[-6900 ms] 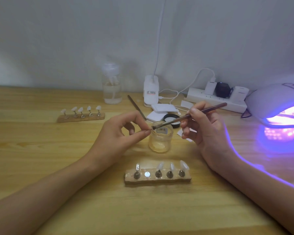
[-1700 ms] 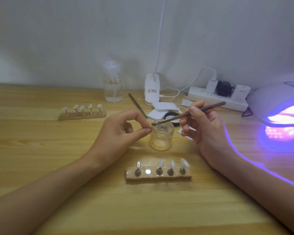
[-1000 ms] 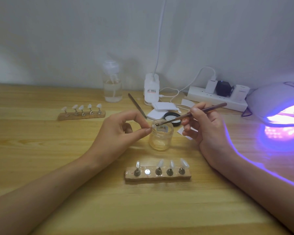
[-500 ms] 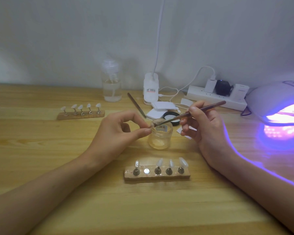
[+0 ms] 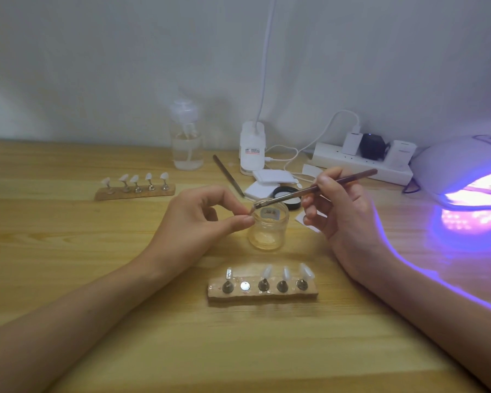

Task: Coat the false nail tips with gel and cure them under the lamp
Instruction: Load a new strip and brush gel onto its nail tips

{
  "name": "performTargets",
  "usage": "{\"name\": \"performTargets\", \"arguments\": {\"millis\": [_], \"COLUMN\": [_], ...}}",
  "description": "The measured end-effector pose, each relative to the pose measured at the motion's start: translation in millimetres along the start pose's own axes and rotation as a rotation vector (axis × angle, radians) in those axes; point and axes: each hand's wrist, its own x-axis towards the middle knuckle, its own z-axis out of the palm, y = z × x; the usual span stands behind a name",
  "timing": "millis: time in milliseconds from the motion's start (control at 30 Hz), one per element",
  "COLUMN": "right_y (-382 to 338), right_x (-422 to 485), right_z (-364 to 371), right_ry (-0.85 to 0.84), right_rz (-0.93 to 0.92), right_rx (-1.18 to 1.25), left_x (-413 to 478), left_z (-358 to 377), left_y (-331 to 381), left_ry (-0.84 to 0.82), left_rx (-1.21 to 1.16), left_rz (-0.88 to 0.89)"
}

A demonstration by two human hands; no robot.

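Left hand (image 5: 199,219) pinches a tiny piece between thumb and index fingertip, other fingers curled in; the piece is too small to identify and sits right at the left rim of the glass jar (image 5: 268,234). Right hand (image 5: 346,219) holds the gel brush (image 5: 315,190) like a pen, thumb and fingers curled round the handle, bristle end at the pinched piece, contact can't be confirmed. The jar is open at mid worktop with pale gel at the bottom, and a black lid (image 5: 294,204) is just behind it. The near stand (image 5: 262,294), a wooden strip, lies toward the front edge between the two wrists: three holders carry false nail tips (image 5: 267,270), the leftmost holder has a small clear piece, and one bare round magnet (image 5: 245,285) is second from left. The far stand (image 5: 135,192) is toward the back left with five tipped holders, well apart from the hands. The UV lamp (image 5: 462,165) at the right edge is lit purple, its glow on the wooden worktop (image 5: 68,251) and the right forearm. Along the back edge are a pump bottle (image 5: 187,146), a white clip-lamp base (image 5: 252,148) and a power strip (image 5: 360,165) with plugs. A second thin tool (image 5: 228,175) and white pads (image 5: 268,177) lie behind the jar
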Motion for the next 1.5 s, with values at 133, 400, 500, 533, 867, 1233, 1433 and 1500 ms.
{"name": "performTargets", "arguments": {"millis": [133,400,500,533,867,1233,1433,1500], "right_y": [1.8,1.3,-0.2,-0.8,-0.9,-0.5,0.8,1.4], "right_x": [0.6,-0.2,-0.1,-0.4,-0.3,-0.8,-1.3,-1.2], "right_z": [-0.3,-0.1,0.1,-0.1,-0.2,-0.5,0.2,-1.1], "right_ry": [0.06,0.043,0.059,0.036,0.022,0.032,0.006,0.037], "right_rz": [0.043,0.038,0.025,0.011,0.002,-0.02,-0.004,-0.002], "right_rx": [-0.048,-0.044,-0.01,0.006,0.018,-0.001,-0.041,-0.078], "left_x": [0.3,0.4,-0.2,-0.2,0.1,0.4,1.8,1.9], "left_z": [-0.3,0.1,0.9,1.0,0.1,-0.8,-0.9,-1.2], "left_y": [0.8,1.1,2.5,2.5,1.3,-0.1,-2.5,-3.4], "left_ry": [-0.01,-0.002,-0.006,-0.005,-0.008,-0.022,-0.019,-0.027], "left_rx": [-0.015,-0.017,-0.001,-0.002,-0.023,-0.032,-0.039,-0.038], "left_rz": [0.0,-0.001,0.007,0.007,-0.007,0.013,0.014,0.026]}}
